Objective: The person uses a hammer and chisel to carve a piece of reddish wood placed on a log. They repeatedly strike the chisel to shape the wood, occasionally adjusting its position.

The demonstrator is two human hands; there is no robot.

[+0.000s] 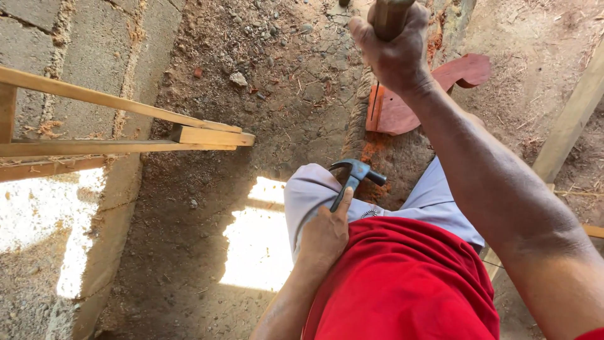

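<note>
Below, hammer [352,176] in left hand [324,236]

1. The right arm is stretched forward and up, bare from upper arm to wrist, its forearm crossing the view diagonally.
2. The right hand [393,47] is clenched in a full fist near the top edge, knuckles turned towards the camera, fingers wrapped tightly around what is gripped.
3. The left arm is bent and kept low against the body.
4. The left hand [324,236] is pressed at the hip, fingers curled closed, thumb extended upward along what is held.
</note>
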